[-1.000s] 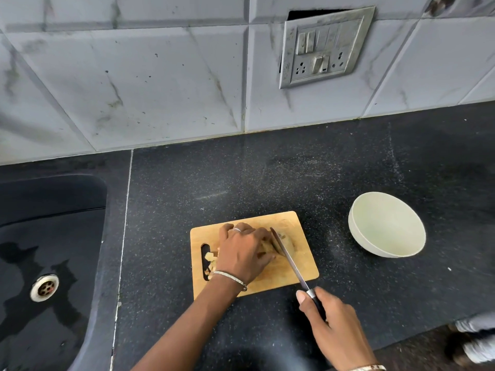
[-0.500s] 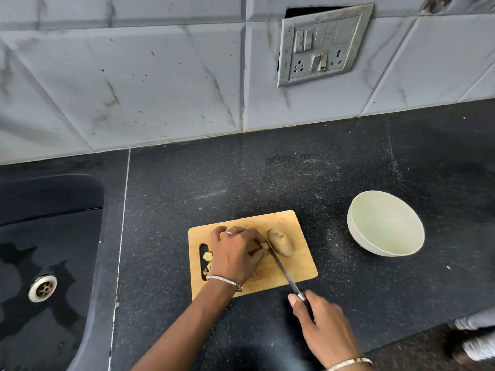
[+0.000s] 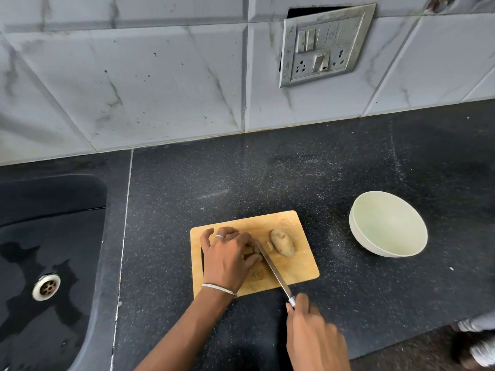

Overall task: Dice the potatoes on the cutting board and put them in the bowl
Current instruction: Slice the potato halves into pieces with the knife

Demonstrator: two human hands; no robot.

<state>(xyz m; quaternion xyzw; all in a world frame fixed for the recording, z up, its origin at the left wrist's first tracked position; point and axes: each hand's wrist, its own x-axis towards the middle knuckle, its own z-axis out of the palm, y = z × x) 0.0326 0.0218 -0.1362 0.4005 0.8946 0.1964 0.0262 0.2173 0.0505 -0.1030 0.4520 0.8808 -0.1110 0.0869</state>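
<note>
Left hand [image 3: 227,255]: fingers curled down, pinning cut potato [image 3: 252,252] on cutting board [image 3: 300,269]; mostly hidden. Right hand [image 3: 313,336], 5 o'clock off board, wrapped tight round knife [image 3: 272,267] handle; blade just beside left fingertips. Whole potato [image 3: 281,242] at blade's 2 o'clock. Bowl [image 3: 388,228] at board's 3 o'clock, apart.

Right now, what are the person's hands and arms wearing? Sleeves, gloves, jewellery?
No gloves. The left hand has a thin silver ring on one finger and a slim silver bracelet at the wrist; its forearm is bare, no sleeve. The right hand shows no ring; its wrist runs out of frame.
</note>
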